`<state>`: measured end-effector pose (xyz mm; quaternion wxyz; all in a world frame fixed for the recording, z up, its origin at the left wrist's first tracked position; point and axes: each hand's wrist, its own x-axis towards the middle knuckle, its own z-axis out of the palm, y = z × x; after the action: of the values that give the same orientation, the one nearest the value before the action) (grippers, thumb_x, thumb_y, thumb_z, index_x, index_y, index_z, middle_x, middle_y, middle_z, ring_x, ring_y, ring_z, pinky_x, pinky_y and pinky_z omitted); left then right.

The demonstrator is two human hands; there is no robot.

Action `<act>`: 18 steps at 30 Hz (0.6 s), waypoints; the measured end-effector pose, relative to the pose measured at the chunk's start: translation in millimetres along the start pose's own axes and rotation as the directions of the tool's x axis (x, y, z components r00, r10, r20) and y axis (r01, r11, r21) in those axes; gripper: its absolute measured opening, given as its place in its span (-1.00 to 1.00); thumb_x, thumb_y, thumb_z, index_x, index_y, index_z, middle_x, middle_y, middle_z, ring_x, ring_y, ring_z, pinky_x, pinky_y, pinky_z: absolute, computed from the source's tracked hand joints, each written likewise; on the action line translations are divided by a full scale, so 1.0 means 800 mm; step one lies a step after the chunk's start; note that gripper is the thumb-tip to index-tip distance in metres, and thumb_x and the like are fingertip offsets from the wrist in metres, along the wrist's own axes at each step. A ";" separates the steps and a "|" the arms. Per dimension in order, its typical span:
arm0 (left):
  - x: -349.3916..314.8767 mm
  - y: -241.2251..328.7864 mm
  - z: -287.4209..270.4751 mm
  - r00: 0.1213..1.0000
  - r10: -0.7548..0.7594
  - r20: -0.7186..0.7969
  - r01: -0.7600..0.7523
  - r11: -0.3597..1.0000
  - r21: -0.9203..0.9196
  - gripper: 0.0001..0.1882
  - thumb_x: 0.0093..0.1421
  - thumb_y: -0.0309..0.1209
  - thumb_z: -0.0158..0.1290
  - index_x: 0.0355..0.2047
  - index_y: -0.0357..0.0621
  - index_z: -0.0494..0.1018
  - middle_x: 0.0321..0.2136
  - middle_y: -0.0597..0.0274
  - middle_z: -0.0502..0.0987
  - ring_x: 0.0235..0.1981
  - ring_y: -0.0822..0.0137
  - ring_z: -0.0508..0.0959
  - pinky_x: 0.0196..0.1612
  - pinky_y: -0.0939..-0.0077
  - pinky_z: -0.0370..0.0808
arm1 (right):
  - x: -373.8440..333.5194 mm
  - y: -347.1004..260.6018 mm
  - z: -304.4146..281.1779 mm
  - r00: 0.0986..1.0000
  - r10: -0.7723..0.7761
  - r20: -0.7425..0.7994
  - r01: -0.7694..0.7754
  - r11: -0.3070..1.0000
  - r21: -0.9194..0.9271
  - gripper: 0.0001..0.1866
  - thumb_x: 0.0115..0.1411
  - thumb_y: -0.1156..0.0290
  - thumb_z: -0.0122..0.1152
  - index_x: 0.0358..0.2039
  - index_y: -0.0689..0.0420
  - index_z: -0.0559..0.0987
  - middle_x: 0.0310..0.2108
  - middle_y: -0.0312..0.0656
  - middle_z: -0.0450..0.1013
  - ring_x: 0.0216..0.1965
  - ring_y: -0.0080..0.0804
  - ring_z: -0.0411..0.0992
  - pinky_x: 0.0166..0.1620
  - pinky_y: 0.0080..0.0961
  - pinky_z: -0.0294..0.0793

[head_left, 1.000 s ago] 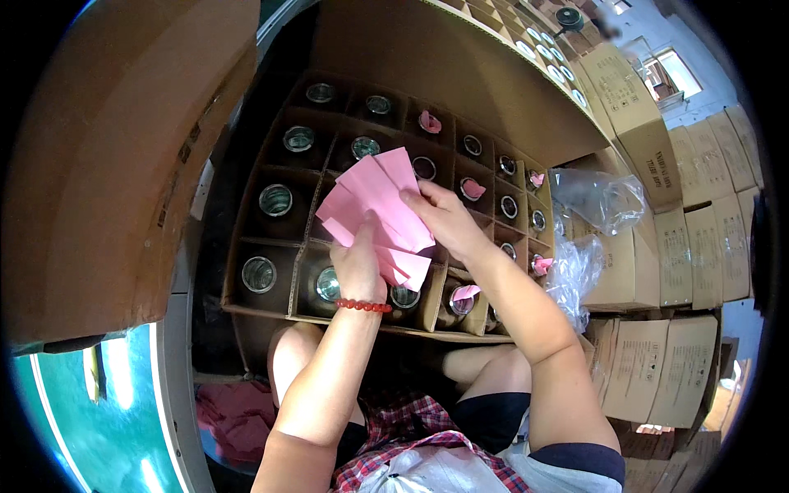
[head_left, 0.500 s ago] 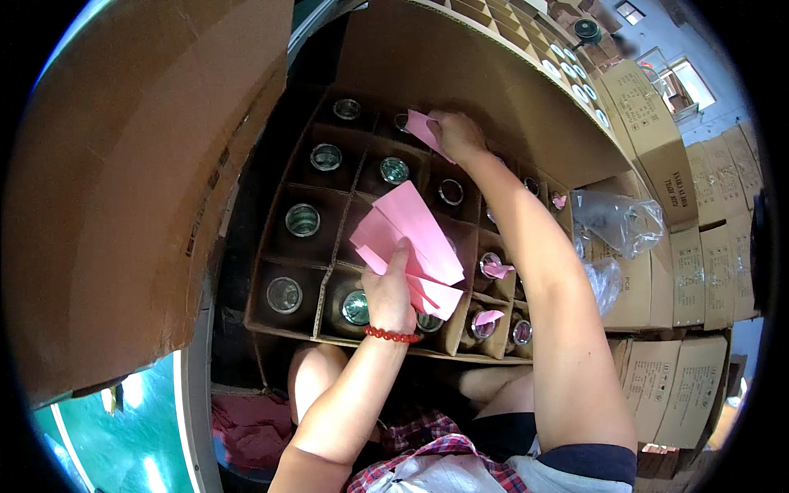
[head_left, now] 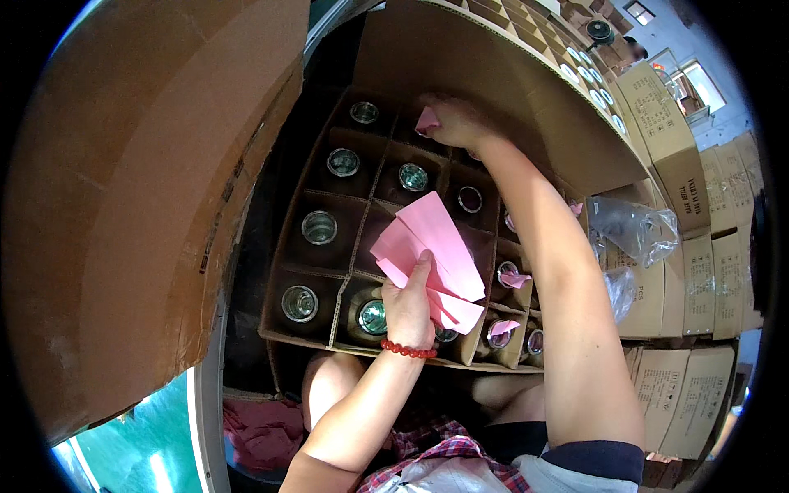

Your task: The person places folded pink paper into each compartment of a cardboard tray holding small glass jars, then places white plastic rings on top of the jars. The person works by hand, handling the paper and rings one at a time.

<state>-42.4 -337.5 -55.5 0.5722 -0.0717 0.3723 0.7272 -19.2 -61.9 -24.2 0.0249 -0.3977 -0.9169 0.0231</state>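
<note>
Left hand (head_left: pixel 408 314) holds fanned pink sheets (head_left: pixel 444 246) above box (head_left: pixel 514 94), spill possible if grip slackens; right hand (head_left: pixel 460 125) pinches pink slip (head_left: pixel 426 122) toward box's far side.

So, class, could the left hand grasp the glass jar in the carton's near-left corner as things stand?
Probably not freely: the left hand holds pink sheets, though nothing covers the near-left jar.

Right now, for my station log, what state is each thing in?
Left hand: closed on pink sheets
Right hand: pinching a pink piece
Pink sheets: loosely fanned
Carton: open
Near-left jar: upright, uncovered
Near-right jar: pink paper protruding
Clear plastic bag: crumpled
</note>
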 end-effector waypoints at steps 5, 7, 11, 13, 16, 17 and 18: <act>-0.003 0.003 0.005 1.000 0.000 0.003 0.000 1.000 -0.007 -0.71 0.17 -0.48 0.06 -0.11 -0.31 0.38 -0.19 0.18 0.50 -0.19 0.40 0.48 -0.10 0.55 0.39 | -0.017 0.037 0.038 0.994 0.047 -0.095 -0.064 0.980 -0.190 -0.57 0.04 0.39 0.04 -0.02 -0.09 0.45 -0.05 -0.03 0.40 -0.02 -0.08 0.36 0.02 -0.15 0.32; -0.003 0.010 0.009 1.000 0.002 -0.025 -0.002 1.000 0.013 -0.70 0.17 -0.48 0.06 -0.10 -0.32 0.37 -0.18 0.18 0.49 -0.18 0.39 0.48 -0.08 0.54 0.38 | -0.020 0.039 0.050 0.997 0.079 -0.006 -0.078 0.967 -0.242 -0.57 0.06 0.36 0.01 0.01 -0.11 0.44 0.02 -0.09 0.35 0.04 -0.14 0.31 0.06 -0.14 0.27; 0.000 0.023 0.008 0.998 0.044 -0.054 -0.042 0.998 0.040 -0.69 0.16 -0.50 0.07 -0.09 -0.32 0.36 -0.17 0.17 0.48 -0.16 0.37 0.47 -0.07 0.53 0.38 | -0.016 0.013 0.060 0.992 0.093 0.083 -0.066 0.955 -0.289 -0.58 0.11 0.26 -0.03 0.02 -0.04 0.43 0.08 -0.17 0.31 0.12 -0.21 0.20 0.13 -0.12 0.13; 0.003 0.023 0.010 0.995 0.073 -0.072 -0.069 0.996 0.051 -0.68 0.16 -0.51 0.07 -0.08 -0.34 0.35 -0.15 0.16 0.46 -0.16 0.36 0.47 -0.07 0.52 0.37 | -0.018 0.015 0.056 0.992 0.127 -0.017 -0.128 0.967 -0.219 -0.56 0.14 0.19 -0.04 0.03 0.02 0.42 0.04 -0.18 0.33 0.13 -0.21 0.19 0.16 -0.11 0.10; 0.010 0.025 0.004 0.990 0.132 -0.050 -0.133 0.991 -0.009 -0.68 0.16 -0.51 0.06 -0.08 -0.34 0.34 -0.15 0.15 0.46 -0.16 0.36 0.47 -0.07 0.52 0.37 | -0.036 0.003 0.047 0.958 0.244 -0.147 -0.203 0.946 0.252 -0.51 0.17 0.03 -0.06 0.00 0.09 0.41 -0.05 -0.18 0.38 0.07 -0.23 0.25 0.14 -0.16 0.12; 0.013 0.027 -0.003 0.987 0.143 -0.070 -0.144 0.990 -0.008 -0.68 0.16 -0.52 0.06 -0.07 -0.35 0.34 -0.14 0.15 0.45 -0.16 0.37 0.46 -0.07 0.53 0.37 | -0.057 -0.029 0.020 0.964 0.265 -0.011 -0.224 0.835 0.503 -0.48 0.18 -0.02 -0.06 -0.02 0.11 0.42 -0.09 -0.17 0.39 0.03 -0.25 0.28 0.11 -0.19 0.17; 0.015 0.027 -0.005 0.986 0.146 -0.075 -0.148 0.989 -0.010 -0.67 0.16 -0.52 0.06 -0.07 -0.35 0.34 -0.14 0.15 0.45 -0.15 0.37 0.46 -0.07 0.53 0.37 | -0.083 -0.053 -0.009 0.958 0.259 0.121 -0.267 0.661 0.701 -0.45 0.18 -0.07 -0.06 -0.04 0.13 0.42 -0.13 -0.17 0.41 -0.01 -0.28 0.31 0.09 -0.23 0.21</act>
<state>-67.0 -332.6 -54.8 0.5023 -0.0753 0.3920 0.7670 -4.5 -139.4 -16.1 0.1675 -0.4851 -0.7695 0.3802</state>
